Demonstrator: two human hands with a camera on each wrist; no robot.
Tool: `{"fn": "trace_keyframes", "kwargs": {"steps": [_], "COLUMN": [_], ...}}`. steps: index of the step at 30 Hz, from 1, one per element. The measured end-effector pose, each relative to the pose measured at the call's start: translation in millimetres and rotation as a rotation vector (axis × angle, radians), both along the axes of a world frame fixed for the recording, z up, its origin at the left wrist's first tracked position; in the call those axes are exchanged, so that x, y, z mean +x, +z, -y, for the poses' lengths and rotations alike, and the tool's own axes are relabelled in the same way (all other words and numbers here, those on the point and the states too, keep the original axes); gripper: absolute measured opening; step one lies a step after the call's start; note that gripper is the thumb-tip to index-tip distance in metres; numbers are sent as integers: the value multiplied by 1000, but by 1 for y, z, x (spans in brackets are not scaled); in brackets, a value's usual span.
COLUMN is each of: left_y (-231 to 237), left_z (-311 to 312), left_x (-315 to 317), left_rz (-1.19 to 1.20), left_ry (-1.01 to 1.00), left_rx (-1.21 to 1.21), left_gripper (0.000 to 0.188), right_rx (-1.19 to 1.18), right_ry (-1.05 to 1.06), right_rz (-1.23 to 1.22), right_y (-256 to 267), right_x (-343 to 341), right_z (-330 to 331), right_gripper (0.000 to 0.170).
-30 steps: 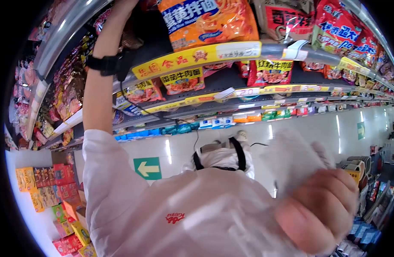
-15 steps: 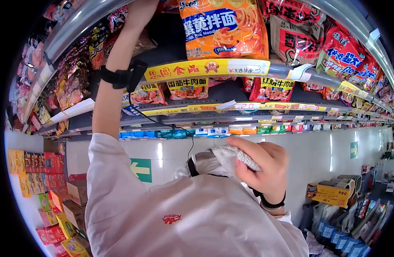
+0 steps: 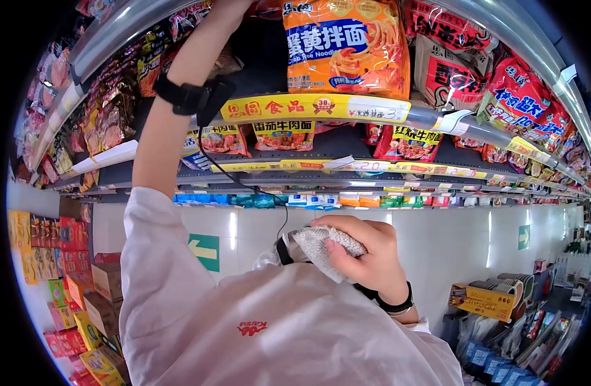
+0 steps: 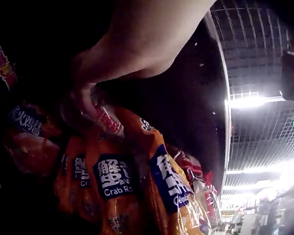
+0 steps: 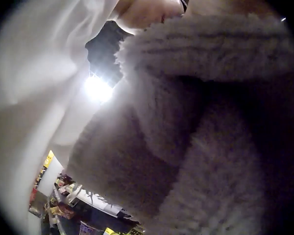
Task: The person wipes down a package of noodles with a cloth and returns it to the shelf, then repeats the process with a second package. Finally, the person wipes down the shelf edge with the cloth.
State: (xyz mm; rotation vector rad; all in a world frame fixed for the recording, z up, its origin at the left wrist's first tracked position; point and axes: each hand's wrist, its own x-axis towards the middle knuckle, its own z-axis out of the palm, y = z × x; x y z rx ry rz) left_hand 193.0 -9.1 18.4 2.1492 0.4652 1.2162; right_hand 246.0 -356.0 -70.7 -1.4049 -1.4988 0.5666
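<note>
My right hand (image 3: 374, 252) grips a folded grey-white cloth (image 3: 326, 249) in front of my chest, thumb over its near side. In the right wrist view the fluffy cloth (image 5: 132, 147) fills most of the picture. My left hand (image 4: 108, 63) reaches over the top shelf, cut off at the head view's upper edge. In the left wrist view its fingers come down at a clear packet with red print (image 4: 107, 117), behind orange crab roe noodle bags (image 4: 115, 176); I cannot tell whether they grip it. An orange noodle bag (image 3: 344, 51) stands at the shelf front.
A yellow label strip (image 3: 276, 108) runs along the shelf's metal edge, with lower shelves of noodle bags (image 3: 284, 135) beneath. Cartons (image 3: 108, 281) stand at left, a yellow box (image 3: 482, 302) at right. A cable (image 3: 244, 185) hangs from the left wrist.
The right hand, blurred at the lower right one second ago, has swung left to the chest with the cloth. In the head view the left hand has shifted slightly right, as have the shelves.
</note>
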Motion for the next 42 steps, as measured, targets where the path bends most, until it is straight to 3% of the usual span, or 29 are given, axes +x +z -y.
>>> {"fn": "trace_keyframes", "kwargs": {"steps": [8, 10, 16, 26, 31, 42], "left_y": [7, 5, 7, 6, 7, 18], "left_z": [-25, -31, -52, -45, -30, 5], "left_x": [3, 7, 16, 10, 5, -14], "left_rz": [337, 387, 440, 433, 487, 585], "left_ry": [-362, -402, -417, -523, -602, -777], "left_rx": [-881, -1016, -1211, -1155, -1135, -1063], "left_gripper": [32, 33, 33, 37, 37, 38], "right_rx": [96, -2, 73, 64, -66, 1], "right_ry": [-28, -5, -65, -2, 72, 4], "right_rz": [-25, -66, -85, -26, -48, -69], "right_y": [-7, -4, -12, -15, -5, -14], "right_x": [-4, -3, -4, -9, -8, -9], "right_z": [-3, 0, -2, -8, -4, -2], "right_gripper": [22, 20, 21, 22, 23, 22]}}
